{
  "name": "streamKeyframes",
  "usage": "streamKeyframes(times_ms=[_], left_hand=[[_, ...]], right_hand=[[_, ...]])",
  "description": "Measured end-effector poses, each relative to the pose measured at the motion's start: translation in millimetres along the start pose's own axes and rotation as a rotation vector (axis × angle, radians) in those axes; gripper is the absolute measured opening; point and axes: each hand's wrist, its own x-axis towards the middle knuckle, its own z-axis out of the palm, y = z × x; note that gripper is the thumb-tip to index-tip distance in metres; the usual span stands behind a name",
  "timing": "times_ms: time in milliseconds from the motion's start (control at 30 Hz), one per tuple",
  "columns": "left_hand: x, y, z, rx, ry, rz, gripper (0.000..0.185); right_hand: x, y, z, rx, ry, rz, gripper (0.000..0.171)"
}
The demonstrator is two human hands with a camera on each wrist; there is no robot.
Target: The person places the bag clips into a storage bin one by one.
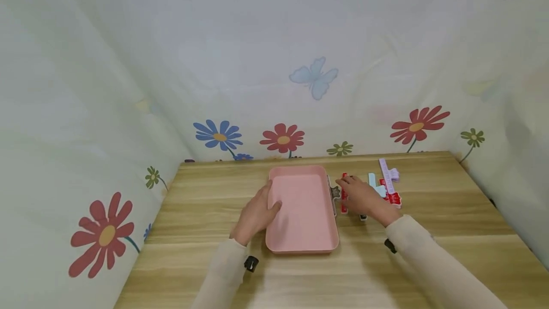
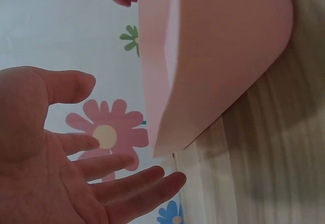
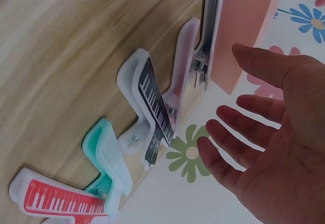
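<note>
Wooden table (image 1: 206,213) carries an empty pink tray (image 1: 302,209); my left hand (image 1: 256,213) lies flat against it, my right hand (image 1: 362,197) hovers spread over clips (image 3: 152,107), none trayed yet.

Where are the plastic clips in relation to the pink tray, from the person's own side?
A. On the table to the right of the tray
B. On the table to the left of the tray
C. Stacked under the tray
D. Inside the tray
A: the clips lie in a row on the wooden table right of the pink tray, under the open right hand.
</note>
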Motion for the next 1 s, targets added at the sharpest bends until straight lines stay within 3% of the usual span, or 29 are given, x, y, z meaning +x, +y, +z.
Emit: streamKeyframes(times_ms=[200,500,667,1000], left_hand=[[-0.5,-5.0,4.3,-0.069,-0.024,0.026,0.07],[-0.2,-10.5,8.2,-0.133,-0.033,0.076,0.066],[3.3,-14.9,11.3,-0.134,-0.004,0.112,0.066],[6.7,-19.1,12.1,-0.113,-0.001,0.112,0.06]], right_hand=[[5,-1,3,-0.013,0.021,-0.039,0.058],[11,-2,8,-0.024,-0.011,-0.02,0.057],[15,0,12,-0.031,-0.017,-0.021,0.055],[22,-1,19,-0.054,-0.007,-0.059,0.046]])
